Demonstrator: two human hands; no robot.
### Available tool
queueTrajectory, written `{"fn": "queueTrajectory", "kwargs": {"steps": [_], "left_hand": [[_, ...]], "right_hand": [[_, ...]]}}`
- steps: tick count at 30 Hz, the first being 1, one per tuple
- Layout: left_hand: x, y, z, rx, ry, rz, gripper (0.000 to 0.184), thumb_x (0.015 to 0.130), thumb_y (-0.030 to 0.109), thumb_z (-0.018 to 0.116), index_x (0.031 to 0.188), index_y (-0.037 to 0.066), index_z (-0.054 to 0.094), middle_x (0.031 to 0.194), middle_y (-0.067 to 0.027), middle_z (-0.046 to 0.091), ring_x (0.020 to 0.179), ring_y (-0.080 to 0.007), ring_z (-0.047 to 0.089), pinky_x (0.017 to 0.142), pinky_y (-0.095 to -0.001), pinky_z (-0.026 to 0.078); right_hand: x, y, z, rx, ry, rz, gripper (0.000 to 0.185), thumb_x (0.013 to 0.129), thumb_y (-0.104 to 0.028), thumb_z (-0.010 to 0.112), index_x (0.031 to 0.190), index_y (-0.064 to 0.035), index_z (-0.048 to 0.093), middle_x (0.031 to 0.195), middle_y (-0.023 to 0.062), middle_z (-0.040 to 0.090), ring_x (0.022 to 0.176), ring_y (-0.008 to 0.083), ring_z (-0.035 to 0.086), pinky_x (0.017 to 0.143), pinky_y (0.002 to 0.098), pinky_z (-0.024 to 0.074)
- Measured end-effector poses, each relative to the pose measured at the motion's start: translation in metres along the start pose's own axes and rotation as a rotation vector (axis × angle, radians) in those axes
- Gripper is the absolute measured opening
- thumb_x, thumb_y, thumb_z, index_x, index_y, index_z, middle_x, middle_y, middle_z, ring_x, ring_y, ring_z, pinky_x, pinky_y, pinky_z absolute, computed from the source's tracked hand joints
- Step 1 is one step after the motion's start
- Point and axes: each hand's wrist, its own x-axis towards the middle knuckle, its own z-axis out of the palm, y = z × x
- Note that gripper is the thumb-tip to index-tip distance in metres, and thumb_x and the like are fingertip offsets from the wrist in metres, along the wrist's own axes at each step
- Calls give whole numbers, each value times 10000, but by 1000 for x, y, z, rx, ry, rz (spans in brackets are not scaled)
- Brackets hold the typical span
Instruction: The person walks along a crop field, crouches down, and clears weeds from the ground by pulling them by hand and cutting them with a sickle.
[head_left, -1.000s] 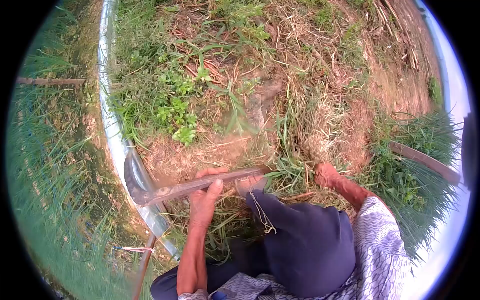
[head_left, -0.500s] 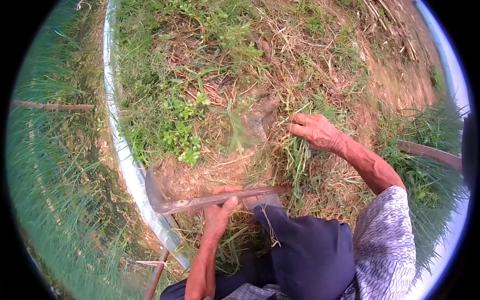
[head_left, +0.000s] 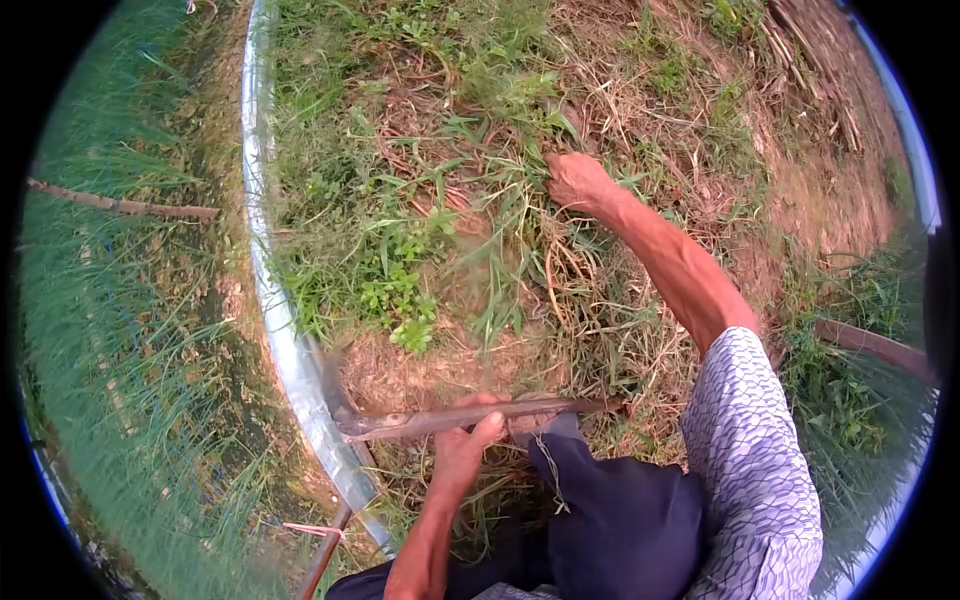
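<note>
My left hand (head_left: 462,455) wraps around the wooden handle of a hand hoe (head_left: 520,408), low in the view near my knee. The handle lies roughly level, and its dark blade at the left end touches or overlaps the silvery plastic edging. Further up, my right hand (head_left: 580,184) is closed on a bunch of long green grass (head_left: 522,190). Its fingertips are partly hidden among the stems, which hang down below and left of the hand. Dry and uprooted-looking weeds (head_left: 590,315) lie below my right forearm.
Silvery plastic edging (head_left: 262,200) runs down the left, with tall thin green plants (head_left: 120,320) beyond it. Leafy weeds (head_left: 395,290) grow mid-bed. Wooden stakes stand at left (head_left: 130,206) and right (head_left: 870,345). A dark-trousered knee (head_left: 630,520) is at the bottom.
My right hand has moved up and left, and the grass is now bunched at its fingers. My left hand still holds the hoe; the whole view has shifted slightly.
</note>
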Motion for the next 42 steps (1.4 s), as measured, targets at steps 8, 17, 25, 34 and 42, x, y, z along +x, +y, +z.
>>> {"fn": "queueTrajectory", "kwargs": {"steps": [8, 17, 25, 34, 42], "left_hand": [[18, -14, -3, 139, 28, -77, 253, 846, 159, 658, 1057, 37, 591, 1060, -50, 637, 942, -136, 565, 864, -294, 446], [28, -16, -6, 23, -64, -95, 265, 828, 155, 664, 1062, 63, 581, 1021, -25, 633, 915, -97, 545, 826, -272, 441], [31, -22, -10, 6, -121, -62, 271, 835, 147, 653, 1078, 62, 568, 1049, -34, 629, 925, -106, 547, 826, -276, 447], [32, -26, -16, 120, -133, -130, 334, 830, 201, 668, 1111, 61, 557, 1097, -64, 623, 1006, -162, 553, 890, -341, 447], [34, -34, -16, 4, -139, -49, 353, 824, 170, 680, 1119, 49, 528, 1102, -59, 613, 914, -128, 549, 837, -286, 447]], "right_hand": [[-131, -115, 1, -69, -343, -744, 153, 722, -119, 586, 845, -44, 535, 540, 122, 548, 542, 319, 627, 473, 438, 489], [65, -89, -67, -225, 444, -58, 520, 731, -26, 642, 1173, -40, 369, 1259, 306, 429, 874, 337, 607, 716, 305, 571], [89, -63, -43, 210, 164, -41, 159, 821, -115, 515, 851, 41, 527, 724, 243, 613, 697, 362, 626, 647, 446, 502], [-112, -99, 12, 303, -565, -369, 277, 780, -82, 557, 1036, 25, 550, 718, 187, 593, 623, 311, 618, 537, 424, 489], [-24, -51, -31, 61, -19, -130, 655, 757, -69, 594, 1341, -35, 301, 1222, 204, 455, 953, 350, 577, 800, 411, 522]]}}
